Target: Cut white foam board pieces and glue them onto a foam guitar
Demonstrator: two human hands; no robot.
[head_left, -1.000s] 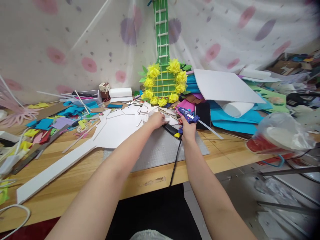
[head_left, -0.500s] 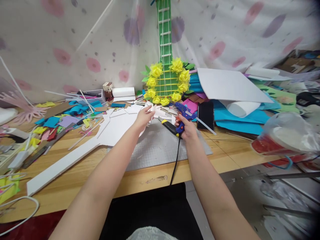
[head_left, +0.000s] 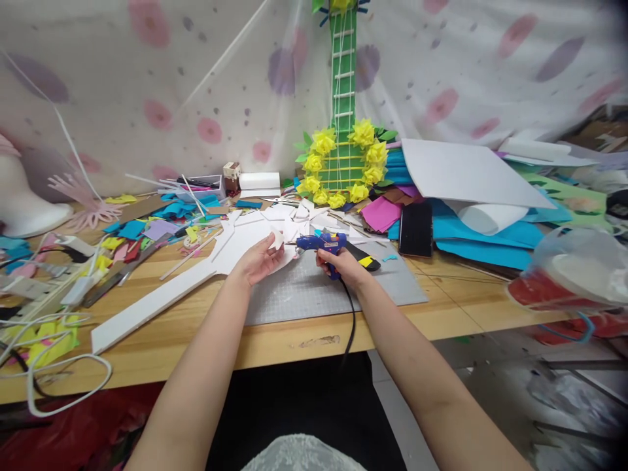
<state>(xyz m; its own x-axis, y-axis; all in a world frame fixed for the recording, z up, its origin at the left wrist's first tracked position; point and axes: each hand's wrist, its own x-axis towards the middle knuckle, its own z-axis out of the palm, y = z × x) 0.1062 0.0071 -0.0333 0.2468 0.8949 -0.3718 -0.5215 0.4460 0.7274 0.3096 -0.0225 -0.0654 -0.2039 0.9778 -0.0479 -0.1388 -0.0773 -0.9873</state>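
Note:
My right hand [head_left: 341,265] is closed around the handle of a blue hot glue gun [head_left: 321,243], whose nozzle points left. Between the fingers of my left hand [head_left: 259,259] is a small white foam board piece [head_left: 278,239], right at the nozzle tip. A white guitar-shaped board [head_left: 157,307] lies beyond my left hand, its long neck reaching toward the front left. Under my hands is a grey cutting mat [head_left: 284,304]. A black and yellow utility knife [head_left: 364,258] rests on the mat beside my right hand, partly hidden by it.
A green paper guitar with yellow flowers [head_left: 343,154] stands against the curtain. To the right are a black phone [head_left: 416,230], blue sheets [head_left: 483,254] and a bagged red bucket [head_left: 534,288]. Paper scraps and a power strip [head_left: 36,297] lie left. The glue gun's cord [head_left: 352,320] hangs over the table edge.
The glue gun has come left and turned its nozzle toward my left hand. My left hand has drawn back from the scraps with a small white piece. The view has shifted left.

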